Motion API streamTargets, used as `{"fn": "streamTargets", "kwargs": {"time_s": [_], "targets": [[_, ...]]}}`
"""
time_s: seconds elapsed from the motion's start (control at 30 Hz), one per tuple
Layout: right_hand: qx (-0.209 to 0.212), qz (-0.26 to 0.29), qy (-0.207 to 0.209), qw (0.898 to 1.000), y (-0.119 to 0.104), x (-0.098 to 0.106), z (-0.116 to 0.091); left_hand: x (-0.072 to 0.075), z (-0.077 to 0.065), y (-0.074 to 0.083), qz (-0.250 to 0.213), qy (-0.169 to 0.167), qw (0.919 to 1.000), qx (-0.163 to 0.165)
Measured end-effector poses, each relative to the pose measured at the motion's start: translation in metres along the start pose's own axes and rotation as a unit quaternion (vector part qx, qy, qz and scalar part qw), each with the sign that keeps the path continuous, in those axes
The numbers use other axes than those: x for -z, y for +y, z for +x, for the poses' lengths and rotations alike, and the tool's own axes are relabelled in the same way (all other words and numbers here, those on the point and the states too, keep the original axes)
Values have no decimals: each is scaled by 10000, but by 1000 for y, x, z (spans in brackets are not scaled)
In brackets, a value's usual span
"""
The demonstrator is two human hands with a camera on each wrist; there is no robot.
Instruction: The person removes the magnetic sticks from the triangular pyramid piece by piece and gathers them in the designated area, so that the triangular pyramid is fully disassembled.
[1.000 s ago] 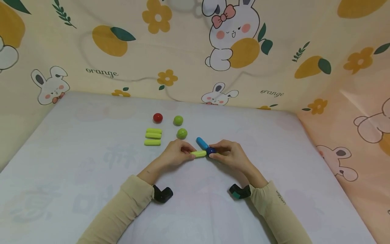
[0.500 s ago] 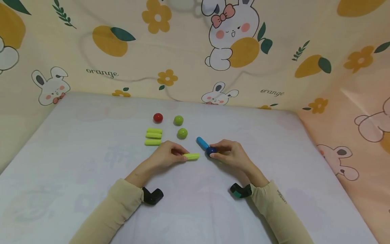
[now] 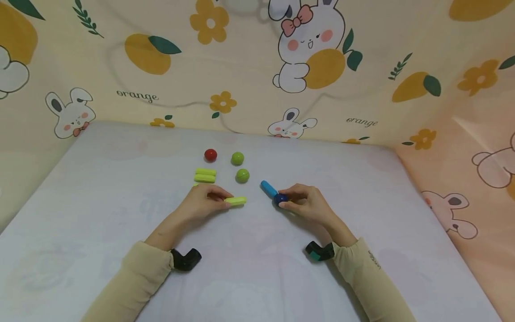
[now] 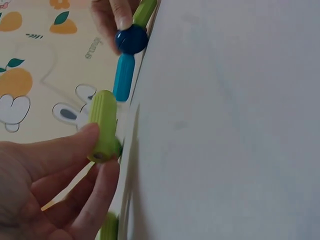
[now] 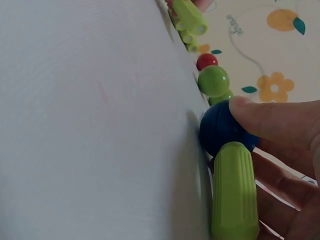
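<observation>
Sleeves: the left sleeve (image 3: 128,279) and right sleeve (image 3: 368,277) are nearest, a black wrist device (image 3: 186,260) at the left cuff and a dark wrist device (image 3: 319,252) at the right, over the white tabletop (image 3: 245,277).
Left hand: the left hand (image 3: 201,201) pinches a yellow-green stick (image 3: 237,201) between thumb and fingers, its free end pointing right.
Right hand: the right hand (image 3: 307,203) grips a dark blue ball (image 3: 280,199), thumb pressed on it.
Ball and sticks: a light blue stick (image 3: 268,188) runs from the ball to the far left; a second green stick (image 5: 235,192) meets the ball on the right hand's side.
Just changed: one second ago the pinched stick's end was at the ball; now the left hand has drawn it left – stick and ball are well apart, while the right hand has hardly moved.
Meaning: judged from this, the pinched stick is not joined to the ball, which appears to carry just two sticks.
Spare sticks: far left of the pinched one, two green sticks (image 3: 205,178) lie side by side; the left hand hides most of a third stick (image 3: 196,184).
Loose balls: farther still – a near green ball (image 3: 242,175), a far green ball (image 3: 238,158) and, left of that, a red ball (image 3: 210,155).
Backdrop: patterned cloth (image 3: 249,67) at the far edge.
</observation>
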State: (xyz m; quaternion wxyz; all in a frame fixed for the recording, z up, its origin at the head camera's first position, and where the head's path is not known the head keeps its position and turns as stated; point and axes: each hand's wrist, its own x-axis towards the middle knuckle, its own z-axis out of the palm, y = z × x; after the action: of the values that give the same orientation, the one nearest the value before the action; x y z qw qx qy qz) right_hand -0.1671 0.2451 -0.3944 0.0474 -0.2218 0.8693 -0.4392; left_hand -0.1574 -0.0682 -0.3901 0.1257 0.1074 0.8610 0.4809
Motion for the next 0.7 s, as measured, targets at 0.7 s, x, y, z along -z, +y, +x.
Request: {"fn": "streamTargets", "kwargs": {"time_s": [0.7], "targets": [[43, 55, -57, 10000, -1, 1, -1, 45, -19, -19, 624, 464, 9968, 186]]}}
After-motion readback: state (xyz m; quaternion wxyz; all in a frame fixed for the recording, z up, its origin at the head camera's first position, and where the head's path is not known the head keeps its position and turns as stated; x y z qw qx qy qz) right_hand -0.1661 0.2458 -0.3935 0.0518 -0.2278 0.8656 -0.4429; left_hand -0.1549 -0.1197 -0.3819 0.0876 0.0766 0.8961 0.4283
